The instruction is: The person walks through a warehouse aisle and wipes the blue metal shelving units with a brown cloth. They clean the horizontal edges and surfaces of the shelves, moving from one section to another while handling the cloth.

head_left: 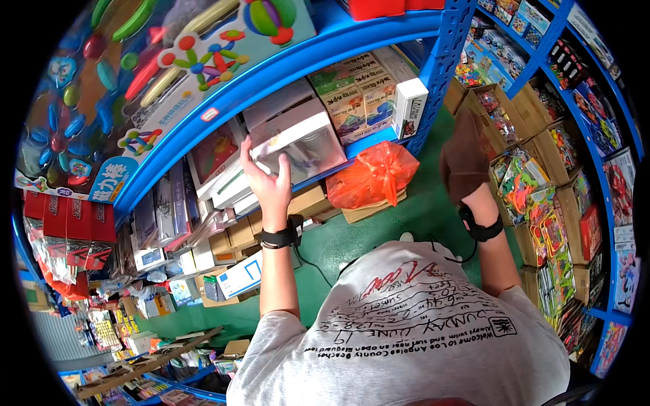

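Observation:
My left hand (pixel 269 184) is raised at the lower blue shelf, thumb and fingers apart. It is in front of a white box with a clear window (pixel 311 145); whether the fingertips touch it I cannot tell. Flat boxes (pixel 233 193) lean and lie just left of and below that hand. A brown cloth (pixel 466 154) covers my right hand (pixel 482 206), out to the right over the floor; only the skin by the wrist shows and the fingers are hidden. Black bands circle both wrists.
Yellow and green cartons (pixel 359 98) fill the shelf's right end, beside a blue upright (pixel 443 74). An orange plastic bag (pixel 372 174) sits below on cardboard. Cardboard bins of toys (pixel 521 183) line the right side. A large toy box (pixel 145 88) stands on the upper shelf.

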A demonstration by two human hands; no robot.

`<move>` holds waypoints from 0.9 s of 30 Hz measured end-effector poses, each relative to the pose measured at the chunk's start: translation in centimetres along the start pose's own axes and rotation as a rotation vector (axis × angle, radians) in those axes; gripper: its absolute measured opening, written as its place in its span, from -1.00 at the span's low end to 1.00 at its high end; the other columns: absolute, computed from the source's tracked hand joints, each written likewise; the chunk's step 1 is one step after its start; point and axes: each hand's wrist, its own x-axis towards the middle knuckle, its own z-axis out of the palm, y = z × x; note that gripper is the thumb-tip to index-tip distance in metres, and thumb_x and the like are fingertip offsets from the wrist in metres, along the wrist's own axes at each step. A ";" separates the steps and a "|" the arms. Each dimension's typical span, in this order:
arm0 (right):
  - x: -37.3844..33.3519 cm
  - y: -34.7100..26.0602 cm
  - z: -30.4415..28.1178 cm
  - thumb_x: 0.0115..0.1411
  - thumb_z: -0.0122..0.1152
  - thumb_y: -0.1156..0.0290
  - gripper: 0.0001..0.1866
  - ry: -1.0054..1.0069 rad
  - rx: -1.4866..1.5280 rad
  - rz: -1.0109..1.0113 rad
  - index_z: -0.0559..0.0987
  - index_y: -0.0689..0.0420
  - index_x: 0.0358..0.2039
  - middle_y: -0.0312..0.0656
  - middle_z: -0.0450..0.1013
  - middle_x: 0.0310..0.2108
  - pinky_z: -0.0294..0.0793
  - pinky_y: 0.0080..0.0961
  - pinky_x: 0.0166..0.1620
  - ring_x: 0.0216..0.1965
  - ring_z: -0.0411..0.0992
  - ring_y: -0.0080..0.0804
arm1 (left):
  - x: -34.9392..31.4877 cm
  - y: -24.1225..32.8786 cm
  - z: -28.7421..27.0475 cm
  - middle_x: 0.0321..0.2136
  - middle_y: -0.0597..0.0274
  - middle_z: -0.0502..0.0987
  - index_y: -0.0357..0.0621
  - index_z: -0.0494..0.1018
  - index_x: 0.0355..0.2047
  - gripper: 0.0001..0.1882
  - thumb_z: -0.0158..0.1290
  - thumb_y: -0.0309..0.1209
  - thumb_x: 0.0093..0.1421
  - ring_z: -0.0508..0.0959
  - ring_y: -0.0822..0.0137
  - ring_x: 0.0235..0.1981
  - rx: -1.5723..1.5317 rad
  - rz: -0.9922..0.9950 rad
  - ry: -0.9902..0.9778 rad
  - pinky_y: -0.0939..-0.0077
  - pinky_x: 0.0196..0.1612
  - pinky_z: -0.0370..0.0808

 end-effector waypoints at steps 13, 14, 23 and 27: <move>12.0 1.1 4.0 0.16 0.15 0.23 -0.62 -0.135 -0.301 -1.139 0.59 0.05 -0.02 0.00 0.47 0.05 0.36 -0.27 0.13 0.10 0.38 -0.09 | 6.9 3.0 15.5 0.34 0.00 0.16 0.04 0.21 0.30 -0.28 0.13 -0.08 0.16 0.22 -0.09 0.30 0.459 0.074 -0.407 -0.11 0.30 0.14; 13.4 0.3 4.6 0.16 0.15 0.23 -0.62 -0.143 -0.296 -1.150 0.59 0.05 -0.02 0.00 0.47 0.05 0.36 -0.27 0.13 0.10 0.38 -0.09 | 7.0 3.1 15.6 0.34 0.00 0.16 0.04 0.21 0.30 -0.28 0.13 -0.08 0.16 0.22 -0.09 0.30 0.467 0.066 -0.399 -0.11 0.30 0.14; 26.8 -1.2 12.9 0.07 0.09 0.32 -0.65 -0.564 -0.660 -0.536 0.59 0.33 -0.23 0.12 0.56 -0.20 0.48 -0.29 -0.20 -0.26 0.54 -0.08 | 7.6 2.6 15.2 0.36 -0.01 0.09 0.12 0.08 0.36 -0.14 0.16 -0.21 0.04 0.16 -0.10 0.34 0.435 0.051 -0.489 -0.13 0.32 0.11; 20.9 -2.9 13.8 0.08 0.17 0.21 -0.61 -0.836 -0.480 -0.570 0.62 0.22 -0.17 0.06 0.58 -0.18 0.49 -0.27 -0.22 -0.26 0.56 -0.09 | 6.4 0.4 14.0 0.35 0.03 0.12 0.13 0.12 0.34 -0.13 0.18 -0.19 0.00 0.18 -0.07 0.33 0.406 0.042 -0.435 -0.10 0.31 0.12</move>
